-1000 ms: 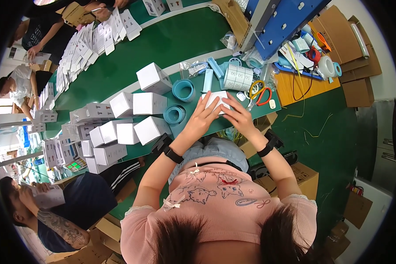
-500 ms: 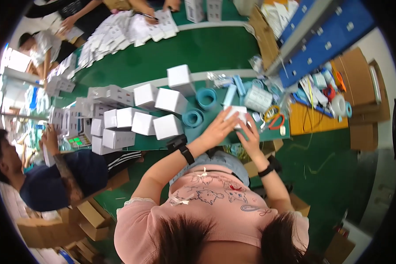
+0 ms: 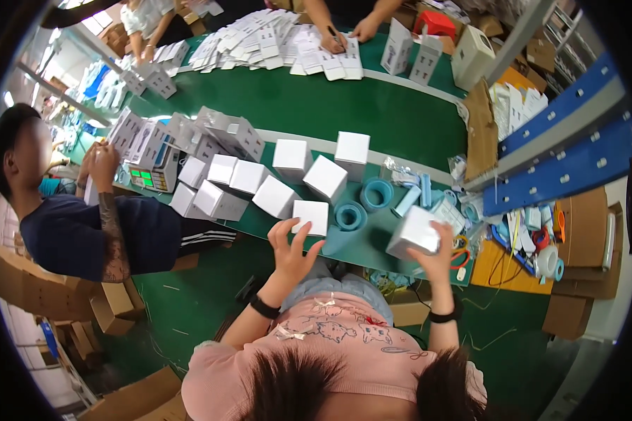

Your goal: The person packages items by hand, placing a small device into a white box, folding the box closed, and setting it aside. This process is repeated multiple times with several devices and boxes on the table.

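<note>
Plain white box (image 3: pixel 416 230) in the right hand (image 3: pixel 433 254), by the green table's (image 3: pixel 369 245) edge

Green floor (image 3: pixel 502 368), blue perforated rack beams (image 3: pixel 562 174)

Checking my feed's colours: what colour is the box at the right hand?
White: the box at the right hand shows best in the head view.

Smooth, matt cardboard clad the white carton (image 3: pixel 413 231) right of centre; up top, the green worktop (image 3: pixel 372 105) gleamed glossy!
</note>
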`<control>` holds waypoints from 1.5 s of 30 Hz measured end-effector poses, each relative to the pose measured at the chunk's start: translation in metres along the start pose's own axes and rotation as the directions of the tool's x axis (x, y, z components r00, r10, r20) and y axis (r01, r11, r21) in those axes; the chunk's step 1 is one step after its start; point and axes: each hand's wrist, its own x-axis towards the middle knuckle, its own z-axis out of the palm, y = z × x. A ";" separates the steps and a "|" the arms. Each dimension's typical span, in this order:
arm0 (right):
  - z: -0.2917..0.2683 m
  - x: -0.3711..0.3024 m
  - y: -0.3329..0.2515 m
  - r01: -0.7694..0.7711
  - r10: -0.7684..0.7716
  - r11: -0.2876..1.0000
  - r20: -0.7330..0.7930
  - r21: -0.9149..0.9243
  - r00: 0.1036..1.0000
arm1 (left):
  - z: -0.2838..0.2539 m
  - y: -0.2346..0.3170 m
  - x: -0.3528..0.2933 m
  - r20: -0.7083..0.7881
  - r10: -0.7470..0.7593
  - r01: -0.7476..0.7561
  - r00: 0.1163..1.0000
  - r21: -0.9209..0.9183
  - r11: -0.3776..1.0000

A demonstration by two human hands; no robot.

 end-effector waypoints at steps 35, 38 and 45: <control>0.337 0.285 -0.243 0.736 -0.599 0.667 0.669 0.114 0.439 | 0.017 -0.076 -0.007 0.427 0.109 -0.093 0.898 -0.057 0.994; 0.355 0.273 -0.259 0.684 -0.419 0.729 0.791 0.001 0.446 | 0.016 -0.075 -0.007 0.399 0.108 -0.093 0.911 -0.057 0.994; 0.266 0.319 -0.301 0.704 -0.638 0.709 0.390 -0.039 0.664 | 0.018 -0.067 0.002 0.409 0.116 -0.092 0.905 -0.078 0.993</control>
